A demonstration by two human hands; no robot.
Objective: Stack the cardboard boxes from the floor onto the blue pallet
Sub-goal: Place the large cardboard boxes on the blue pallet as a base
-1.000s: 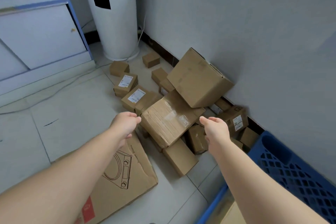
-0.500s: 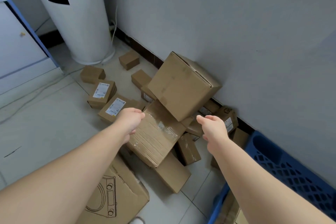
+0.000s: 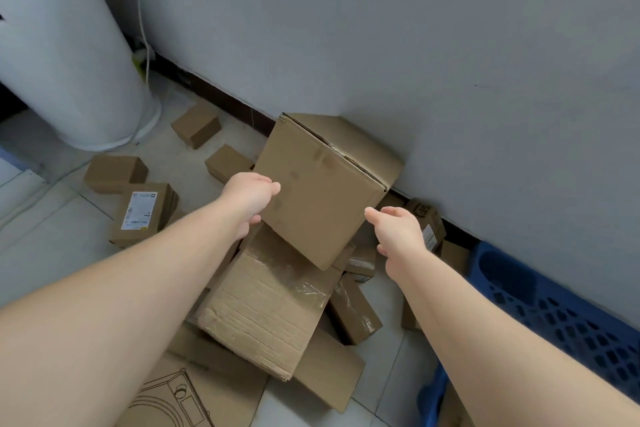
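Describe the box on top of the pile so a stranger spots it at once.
Find the grey wall, then the box pile at its foot, left of the blue pallet. The top box leans tilted against the wall. It is plain brown, unlike the taped box under it and the labelled small ones.

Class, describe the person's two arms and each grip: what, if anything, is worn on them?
The left forearm and right forearm are bare as far as shown: no sleeves, watch or wristband. The left grip and right grip wear no gloves; no rings show on the visible fingers.
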